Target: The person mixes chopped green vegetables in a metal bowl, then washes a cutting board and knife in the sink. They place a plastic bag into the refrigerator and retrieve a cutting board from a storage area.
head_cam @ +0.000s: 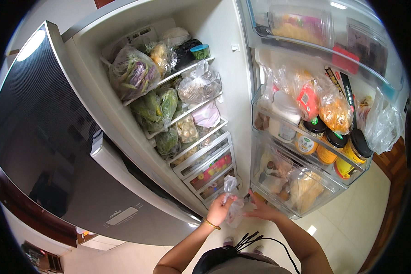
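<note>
My left hand (pixel 221 208) grips a clear plastic bag (pixel 233 212) in front of the lower part of an open refrigerator (pixel 242 130). The bag's knotted or bunched top rises above the fingers; its contents cannot be made out. Just to the right, my right hand (pixel 260 208) has its fingers spread beside the bag; whether they touch it is unclear. Bagged leafy greens (pixel 157 106), a bag of purple-green vegetables (pixel 133 73) and a knotted clear bag (pixel 200 85) fill the shelves. Below are drawers, one holding red and yellow fruit (pixel 212 168).
The right door's bins hold lidded jars (pixel 306 140), a white tub (pixel 285 114), bagged food (pixel 335 109) and clear containers (pixel 299 25). A clear bag (pixel 383 123) hangs over the bin's outer end. The dark left door (pixel 54 137) stands at left, above tiled floor (pixel 349 205).
</note>
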A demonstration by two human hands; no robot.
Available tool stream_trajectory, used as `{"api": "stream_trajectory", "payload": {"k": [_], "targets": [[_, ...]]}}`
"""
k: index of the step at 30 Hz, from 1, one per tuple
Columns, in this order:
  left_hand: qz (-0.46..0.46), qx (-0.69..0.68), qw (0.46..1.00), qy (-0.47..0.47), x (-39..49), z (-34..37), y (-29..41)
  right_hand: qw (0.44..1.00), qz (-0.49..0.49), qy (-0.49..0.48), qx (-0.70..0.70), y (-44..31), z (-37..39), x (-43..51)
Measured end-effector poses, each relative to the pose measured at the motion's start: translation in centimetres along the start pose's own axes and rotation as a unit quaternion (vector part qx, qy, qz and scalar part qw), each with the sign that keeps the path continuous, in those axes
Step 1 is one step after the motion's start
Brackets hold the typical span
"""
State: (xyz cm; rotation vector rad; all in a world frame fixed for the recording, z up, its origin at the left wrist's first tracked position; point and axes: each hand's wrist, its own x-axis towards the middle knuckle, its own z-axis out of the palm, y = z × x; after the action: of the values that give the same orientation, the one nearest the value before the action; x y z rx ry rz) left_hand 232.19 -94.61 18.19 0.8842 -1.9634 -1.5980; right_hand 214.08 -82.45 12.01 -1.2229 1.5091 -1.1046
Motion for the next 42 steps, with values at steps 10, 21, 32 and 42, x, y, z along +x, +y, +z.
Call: {"api": "stream_trajectory", "payload": {"k": [10,21,32,42], "targets": [[0.218,0.232,0.948,-0.004,-0.3,2.8,6.4,0.968,-0.13,-0.001,0.214,1.0,5.5,7.2],[0.303,0.081,0.946,0.083,0.0,-3.8,5.2,0.906,-0.12,0.124,0.386,-5.2,1.8,6.4],[0.152,-0.175,0.967,0.109,2.7,-0.3,2.7,0.957,-0.194,0.207,0.063,-7.6,2.4,5.1],[0.11,-0.159,0.971,0.138,2.2,1.3,4.2,0.953,-0.146,0.263,0.048,-7.4,2.5,4.1]]}}
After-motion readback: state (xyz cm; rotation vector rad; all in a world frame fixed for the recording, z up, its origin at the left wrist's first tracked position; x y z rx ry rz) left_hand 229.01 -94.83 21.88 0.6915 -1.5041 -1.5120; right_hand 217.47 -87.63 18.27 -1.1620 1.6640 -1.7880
